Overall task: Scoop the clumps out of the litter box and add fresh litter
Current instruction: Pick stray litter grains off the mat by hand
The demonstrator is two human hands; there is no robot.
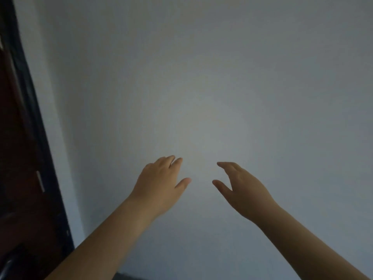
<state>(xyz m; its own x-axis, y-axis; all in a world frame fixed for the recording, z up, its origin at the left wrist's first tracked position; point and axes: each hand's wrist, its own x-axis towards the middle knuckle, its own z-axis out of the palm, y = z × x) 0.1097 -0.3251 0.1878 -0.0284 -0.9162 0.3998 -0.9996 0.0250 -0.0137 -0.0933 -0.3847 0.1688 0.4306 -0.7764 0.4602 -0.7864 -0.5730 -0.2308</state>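
You are holding your left hand (159,184) and right hand (242,190) up near each other, not touching, before a plain pale grey wall (222,77). Both are released, fingers relaxed, grasping nothing. A dark brown wooden door (18,158) is standing at the left, and you cannot tell where the litter box is.

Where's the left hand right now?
Head view, lower centre: the left hand hovers open and empty before the pale wall, just left of the right hand, with the dark door frame farther left.
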